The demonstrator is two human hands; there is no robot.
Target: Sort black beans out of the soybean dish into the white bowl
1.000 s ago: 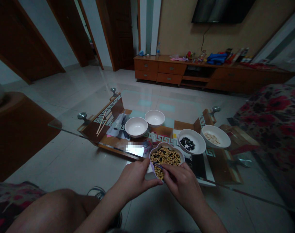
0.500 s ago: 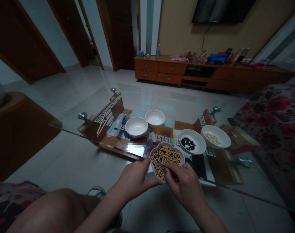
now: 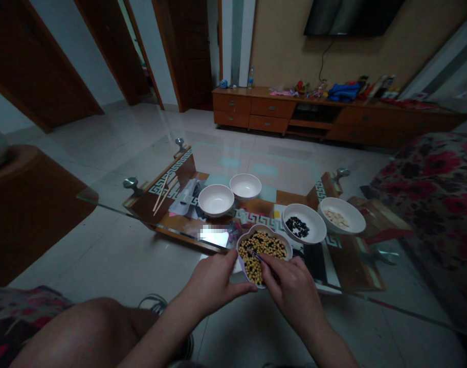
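A lilac-rimmed, scallop-edged dish (image 3: 241, 263) holds yellow soybeans mixed with black beans, near the glass table's front edge. My left hand (image 3: 214, 281) grips the dish's left side, thumb along the near rim. Between the thumb and fingers of my right hand (image 3: 290, 283) are slim purple tweezers (image 3: 257, 256), their tips down among the beans. To the right, a white bowl (image 3: 315, 225) contains black beans, and another white bowl (image 3: 354, 217) contains pale flat pieces. Behind the dish stand two white bowls, one nearer (image 3: 217, 202) and one farther (image 3: 246, 188), with nothing visible in them.
The glass tabletop (image 3: 114, 179) rests on metal knobs above a wooden shelf with papers. Chopsticks (image 3: 164, 194) lie at the left. A bright phone screen (image 3: 214, 237) shows left of the dish. Beyond are a low wooden cabinet (image 3: 271, 115) and a flowered cover (image 3: 432, 174) at right.
The tweezers' tips have shifted slightly up and left within the beans, my right hand moving a little with them. My left hand and the bowls stay where they were.
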